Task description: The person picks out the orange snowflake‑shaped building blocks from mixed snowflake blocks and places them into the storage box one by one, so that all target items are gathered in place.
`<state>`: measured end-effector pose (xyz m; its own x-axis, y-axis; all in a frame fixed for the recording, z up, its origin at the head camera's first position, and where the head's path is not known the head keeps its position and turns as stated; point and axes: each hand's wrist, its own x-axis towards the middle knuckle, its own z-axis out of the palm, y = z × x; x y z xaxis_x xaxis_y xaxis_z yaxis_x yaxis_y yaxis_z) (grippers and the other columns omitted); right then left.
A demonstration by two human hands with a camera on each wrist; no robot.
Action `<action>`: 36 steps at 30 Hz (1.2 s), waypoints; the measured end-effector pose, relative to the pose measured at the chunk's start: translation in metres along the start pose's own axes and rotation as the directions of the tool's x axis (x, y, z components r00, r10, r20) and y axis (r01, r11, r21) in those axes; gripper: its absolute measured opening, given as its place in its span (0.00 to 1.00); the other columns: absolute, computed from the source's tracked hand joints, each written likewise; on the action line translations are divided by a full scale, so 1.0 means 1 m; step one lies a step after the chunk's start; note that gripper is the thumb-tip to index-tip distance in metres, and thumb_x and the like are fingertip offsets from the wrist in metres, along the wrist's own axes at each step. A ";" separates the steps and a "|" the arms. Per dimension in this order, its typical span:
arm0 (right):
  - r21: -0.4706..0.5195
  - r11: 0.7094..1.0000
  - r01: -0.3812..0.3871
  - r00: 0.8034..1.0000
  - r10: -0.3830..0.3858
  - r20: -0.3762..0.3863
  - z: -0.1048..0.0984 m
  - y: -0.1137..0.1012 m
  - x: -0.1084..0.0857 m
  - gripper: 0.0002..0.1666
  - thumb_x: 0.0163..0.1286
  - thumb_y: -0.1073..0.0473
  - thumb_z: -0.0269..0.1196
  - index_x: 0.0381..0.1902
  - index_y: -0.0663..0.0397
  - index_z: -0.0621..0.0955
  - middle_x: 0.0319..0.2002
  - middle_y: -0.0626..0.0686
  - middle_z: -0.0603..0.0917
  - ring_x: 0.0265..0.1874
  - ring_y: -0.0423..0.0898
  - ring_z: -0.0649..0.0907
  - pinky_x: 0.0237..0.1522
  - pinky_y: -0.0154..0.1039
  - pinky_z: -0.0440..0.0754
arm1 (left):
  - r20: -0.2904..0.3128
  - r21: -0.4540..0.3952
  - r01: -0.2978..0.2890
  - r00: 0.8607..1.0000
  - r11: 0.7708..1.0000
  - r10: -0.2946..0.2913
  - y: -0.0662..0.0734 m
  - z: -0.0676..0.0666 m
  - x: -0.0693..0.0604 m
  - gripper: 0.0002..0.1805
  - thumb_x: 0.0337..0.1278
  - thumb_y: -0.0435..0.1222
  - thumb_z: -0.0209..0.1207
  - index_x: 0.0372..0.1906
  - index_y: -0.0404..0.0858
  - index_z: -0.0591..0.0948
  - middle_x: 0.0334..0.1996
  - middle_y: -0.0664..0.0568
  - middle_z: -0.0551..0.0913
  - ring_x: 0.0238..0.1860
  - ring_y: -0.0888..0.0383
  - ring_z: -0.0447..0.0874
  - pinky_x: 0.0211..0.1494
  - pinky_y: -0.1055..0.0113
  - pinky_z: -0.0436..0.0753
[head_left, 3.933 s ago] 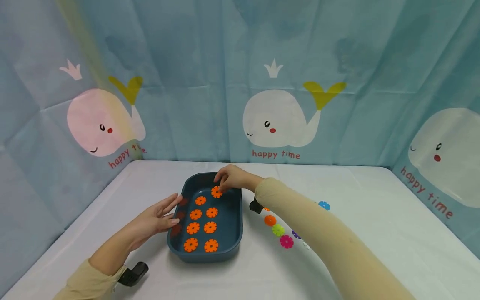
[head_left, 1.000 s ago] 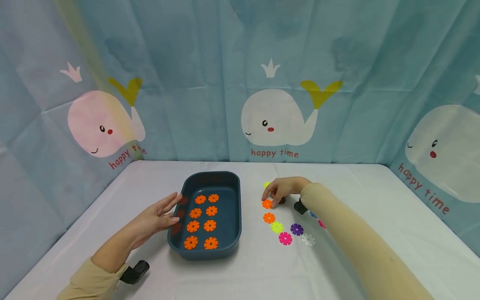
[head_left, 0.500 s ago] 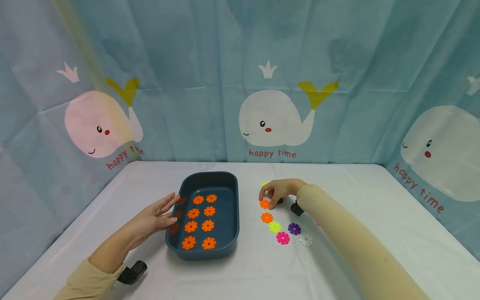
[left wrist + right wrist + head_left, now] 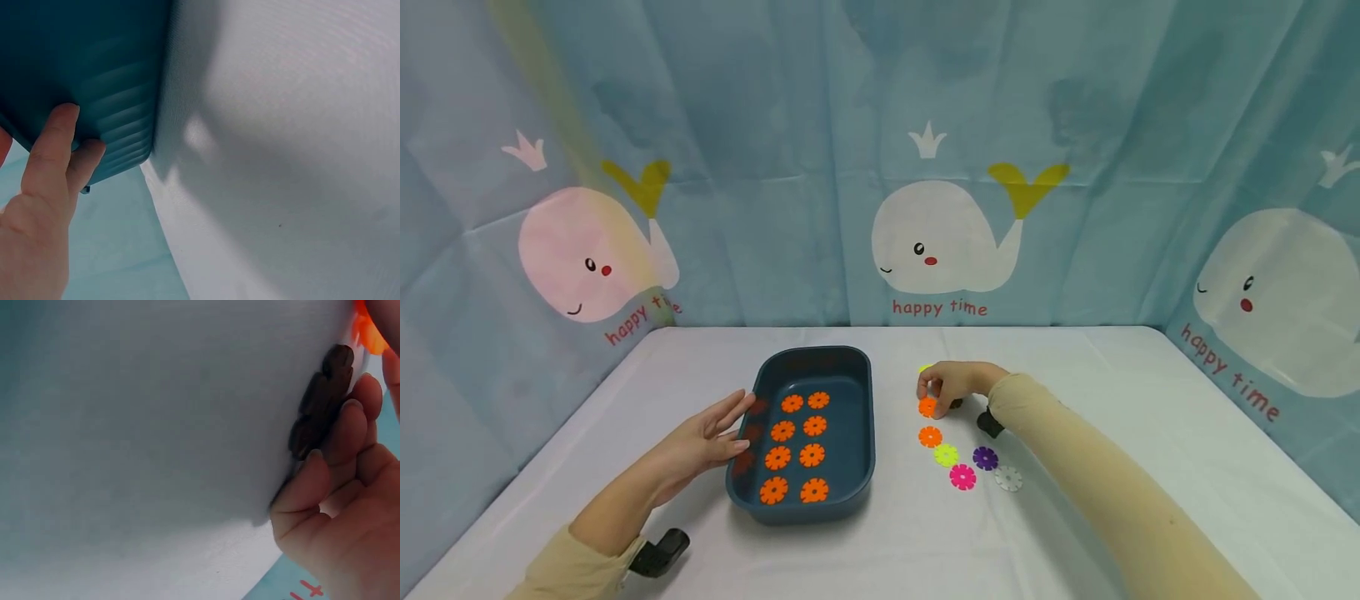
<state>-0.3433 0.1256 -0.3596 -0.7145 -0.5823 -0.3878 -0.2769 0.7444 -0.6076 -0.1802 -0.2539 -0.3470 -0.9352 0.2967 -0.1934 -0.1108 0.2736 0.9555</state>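
A dark blue tub (image 4: 847, 450) stands left of centre, with two columns of orange notched plastic discs (image 4: 812, 455) on its floor. My left hand (image 4: 700, 442) rests against its left side; the left wrist view shows straight fingertips touching the outer wall (image 4: 119, 81). To the right of the tub, my right hand (image 4: 958, 383) pinches an orange disc (image 4: 928, 407) at table level between thumb and index finger. In the right wrist view that orange disc (image 4: 372, 337) is mostly cut off. A dark disc (image 4: 322, 403) lies under the other fingers.
Nearer on the white table lie another orange disc (image 4: 930, 437), a yellow-green one (image 4: 946, 455), a pink one (image 4: 962, 477), a purple one (image 4: 986, 458) and a white one (image 4: 1008, 478). A yellow disc (image 4: 925, 367) shows behind the right hand. A whale-print curtain (image 4: 775, 250) hangs behind.
My right hand has left the tub's far end, where an orange disc now lies, and moved right to a disc on the table. Its fingers have closed on that disc. The left hand stays put.
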 end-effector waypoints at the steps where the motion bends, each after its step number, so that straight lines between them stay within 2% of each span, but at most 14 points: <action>1: 0.007 1.000 0.003 1.000 -0.003 -0.014 0.000 0.000 0.000 0.11 0.59 0.70 0.69 0.36 0.53 0.79 0.27 0.50 0.70 0.27 0.44 0.70 0.30 0.34 0.67 | -0.003 0.004 0.003 1.000 1.000 -0.003 0.000 0.000 0.000 0.48 0.66 0.31 0.57 0.77 0.36 0.36 0.77 0.43 0.39 0.73 0.30 0.36 0.69 0.38 0.56; 6: 0.040 0.999 0.016 0.998 -0.013 -0.060 -0.001 0.001 -0.003 0.08 0.60 0.71 0.67 0.34 0.57 0.79 0.28 0.51 0.73 0.27 0.44 0.72 0.31 0.33 0.71 | -0.001 0.010 0.004 1.000 1.000 -0.004 0.002 0.000 0.002 0.48 0.66 0.30 0.56 0.77 0.35 0.35 0.77 0.42 0.39 0.72 0.29 0.36 0.69 0.38 0.57; 14: 0.018 1.000 0.011 0.996 -0.009 -0.087 -0.002 -0.001 -0.008 0.07 0.62 0.70 0.65 0.28 0.57 0.78 0.27 0.50 0.76 0.27 0.44 0.73 0.33 0.34 0.73 | -0.012 0.007 0.006 1.000 1.000 -0.006 0.002 0.002 0.002 0.48 0.66 0.30 0.56 0.77 0.35 0.37 0.77 0.42 0.40 0.73 0.30 0.37 0.68 0.38 0.57; 20: 0.032 0.999 0.016 0.997 -0.013 -0.073 -0.008 -0.012 -0.019 0.07 0.62 0.68 0.66 0.27 0.55 0.79 0.26 0.49 0.79 0.28 0.46 0.76 0.35 0.37 0.74 | -0.019 0.004 0.016 1.000 1.000 -0.016 0.002 0.002 0.001 0.47 0.66 0.29 0.55 0.77 0.35 0.36 0.77 0.42 0.39 0.73 0.30 0.38 0.68 0.38 0.57; 24: 0.112 0.990 0.080 0.995 -0.074 -0.061 -0.012 -0.024 -0.027 0.04 0.63 0.68 0.65 0.30 0.58 0.81 0.26 0.49 0.83 0.30 0.48 0.81 0.40 0.42 0.79 | -0.017 0.001 0.019 1.000 1.000 -0.019 0.002 0.002 0.001 0.47 0.66 0.29 0.55 0.77 0.36 0.36 0.77 0.42 0.40 0.73 0.30 0.38 0.68 0.37 0.57; 26: 0.162 0.979 0.120 0.992 -0.113 -0.053 -0.014 -0.031 -0.030 0.01 0.64 0.67 0.65 0.32 0.60 0.82 0.27 0.50 0.84 0.32 0.49 0.83 0.44 0.47 0.81 | -0.017 0.004 0.018 1.000 1.000 -0.018 0.002 0.002 0.001 0.47 0.66 0.29 0.56 0.77 0.35 0.36 0.77 0.42 0.40 0.73 0.30 0.38 0.68 0.37 0.57; 28: 0.213 0.964 0.159 0.987 -0.154 -0.040 -0.016 -0.037 -0.032 0.03 0.66 0.67 0.64 0.35 0.63 0.83 0.28 0.51 0.85 0.32 0.49 0.84 0.48 0.52 0.80 | -0.020 0.005 0.017 1.000 1.000 -0.017 0.002 0.001 0.001 0.48 0.66 0.29 0.56 0.77 0.35 0.36 0.77 0.42 0.40 0.73 0.30 0.38 0.68 0.38 0.57; 31: 0.262 0.946 0.189 0.982 -0.190 -0.024 -0.017 -0.047 -0.034 0.05 0.66 0.67 0.63 0.39 0.64 0.83 0.30 0.53 0.86 0.32 0.47 0.85 0.50 0.52 0.81 | -0.021 0.002 0.015 1.000 1.000 -0.015 0.002 0.001 0.001 0.48 0.66 0.29 0.56 0.77 0.35 0.36 0.77 0.42 0.40 0.73 0.30 0.38 0.68 0.38 0.57; 36: 0.296 0.932 0.208 0.976 -0.218 0.001 -0.016 -0.059 -0.036 0.10 0.66 0.70 0.62 0.45 0.67 0.83 0.29 0.52 0.86 0.30 0.46 0.85 0.46 0.45 0.83 | -0.021 -0.010 0.024 0.999 1.000 -0.024 0.002 0.002 0.001 0.47 0.67 0.28 0.55 0.77 0.35 0.35 0.77 0.42 0.39 0.73 0.31 0.38 0.68 0.38 0.57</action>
<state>-0.3113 0.1081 -0.2984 -0.6363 -0.7308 -0.2470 -0.2165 0.4765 -0.8521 -0.1810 -0.2513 -0.3453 -0.9391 0.2709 -0.2116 -0.1364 0.2712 0.9528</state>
